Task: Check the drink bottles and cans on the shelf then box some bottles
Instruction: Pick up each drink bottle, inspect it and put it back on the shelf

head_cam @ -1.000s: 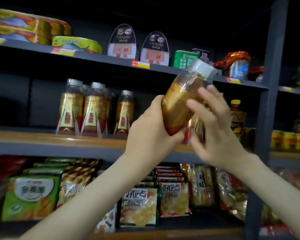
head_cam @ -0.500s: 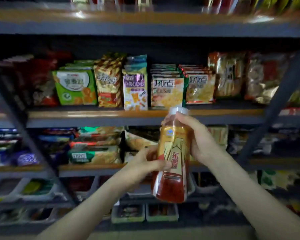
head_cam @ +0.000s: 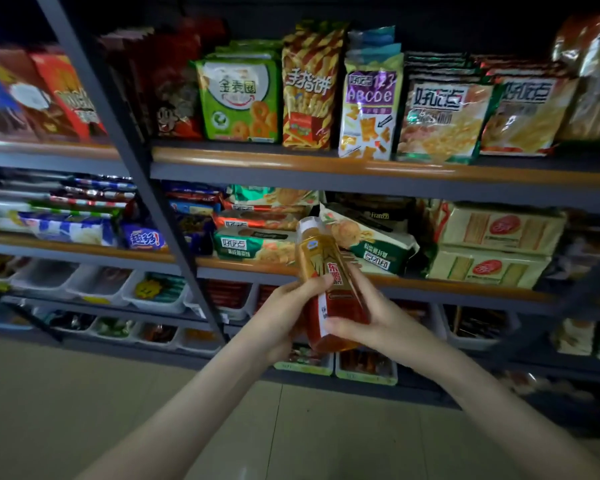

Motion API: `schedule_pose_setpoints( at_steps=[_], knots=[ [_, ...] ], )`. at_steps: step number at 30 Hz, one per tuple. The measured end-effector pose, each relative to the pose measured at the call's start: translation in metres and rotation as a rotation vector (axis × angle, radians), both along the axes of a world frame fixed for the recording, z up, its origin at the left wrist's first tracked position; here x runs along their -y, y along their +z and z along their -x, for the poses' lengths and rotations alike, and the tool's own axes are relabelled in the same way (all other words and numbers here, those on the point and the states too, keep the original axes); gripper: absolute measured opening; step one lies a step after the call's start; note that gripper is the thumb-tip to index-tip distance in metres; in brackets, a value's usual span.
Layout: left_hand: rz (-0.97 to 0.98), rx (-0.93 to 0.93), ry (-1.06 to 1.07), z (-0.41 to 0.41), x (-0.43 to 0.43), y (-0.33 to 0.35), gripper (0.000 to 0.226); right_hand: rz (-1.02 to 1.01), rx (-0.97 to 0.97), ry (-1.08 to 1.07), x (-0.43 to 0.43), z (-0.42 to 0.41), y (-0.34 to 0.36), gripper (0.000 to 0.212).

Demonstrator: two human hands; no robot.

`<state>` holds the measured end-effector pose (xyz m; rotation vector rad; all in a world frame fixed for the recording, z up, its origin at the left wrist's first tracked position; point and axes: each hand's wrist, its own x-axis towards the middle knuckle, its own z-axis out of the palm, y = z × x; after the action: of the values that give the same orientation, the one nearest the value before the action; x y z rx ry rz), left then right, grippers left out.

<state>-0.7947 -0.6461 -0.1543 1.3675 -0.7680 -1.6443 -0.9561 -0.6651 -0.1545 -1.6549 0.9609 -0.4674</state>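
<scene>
Both hands grip the bottle [head_cam: 329, 282]: left hand [head_cam: 278, 320] curled round its middle, right hand [head_cam: 371, 320] clasping its base.

Right hand [head_cam: 371, 323] now lower on bottle [head_cam: 317, 252].

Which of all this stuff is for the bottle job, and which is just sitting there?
For the job:
- drink bottle, cap up
- left hand and right hand, both gripping it

Just sitting there:
- green snack bag
- ABCDE snack bag
- cracker packs
- white trays
- shelves they sit on
</scene>
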Motion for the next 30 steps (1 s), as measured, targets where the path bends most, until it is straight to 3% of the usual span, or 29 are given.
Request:
schedule_pose_setpoints(
  at_steps=[2, 4, 6, 8, 11, 14, 16, 18, 21, 24, 30],
  knots=[
    [0.013, 0.084, 0.004, -0.004, 0.0, -0.005, 0.043, 0.129, -0.128, -0.04, -0.002, -0.012, -0.005, 0.087],
    [0.055, 0.227, -0.006, -0.005, -0.002, -0.008, 0.045, 0.1, -0.105, -0.134, -0.003, -0.021, -0.012, 0.08],
    [0.109, 0.34, 0.015, -0.008, -0.003, -0.011, 0.037, -0.062, -0.021, -0.158, -0.003, -0.019, -0.015, 0.07],
    [0.175, 0.351, 0.05, -0.016, -0.004, -0.014, 0.028, -0.301, 0.182, -0.117, -0.001, -0.011, -0.01, 0.067],
    [0.146, 0.253, 0.002, -0.025, -0.004, -0.016, 0.035, -0.708, 0.642, -0.191, 0.005, -0.004, -0.015, 0.088],
    [-0.08, -0.07, -0.106, -0.023, -0.005, -0.015, 0.076, -0.899, 0.82, -0.182, 0.003, -0.011, -0.025, 0.099],
    [-0.147, -0.227, -0.091, -0.021, -0.003, -0.014, 0.081, -0.864, 0.741, -0.025, 0.001, -0.012, -0.027, 0.084],
    [-0.163, -0.252, -0.049, -0.02, 0.0, -0.015, 0.067, -0.785, 0.619, 0.084, 0.004, -0.008, -0.032, 0.075],
    [-0.166, -0.236, -0.053, -0.019, 0.001, -0.013, 0.05, -0.645, 0.403, 0.073, 0.013, -0.004, -0.031, 0.087],
    [-0.118, -0.172, -0.05, -0.016, 0.006, -0.013, 0.051, -0.332, 0.154, -0.017, 0.023, -0.002, -0.026, 0.113],
    [-0.052, 0.004, -0.083, -0.007, 0.017, -0.018, 0.047, 0.083, -0.176, 0.001, 0.013, 0.005, -0.006, 0.105]
  ],
)
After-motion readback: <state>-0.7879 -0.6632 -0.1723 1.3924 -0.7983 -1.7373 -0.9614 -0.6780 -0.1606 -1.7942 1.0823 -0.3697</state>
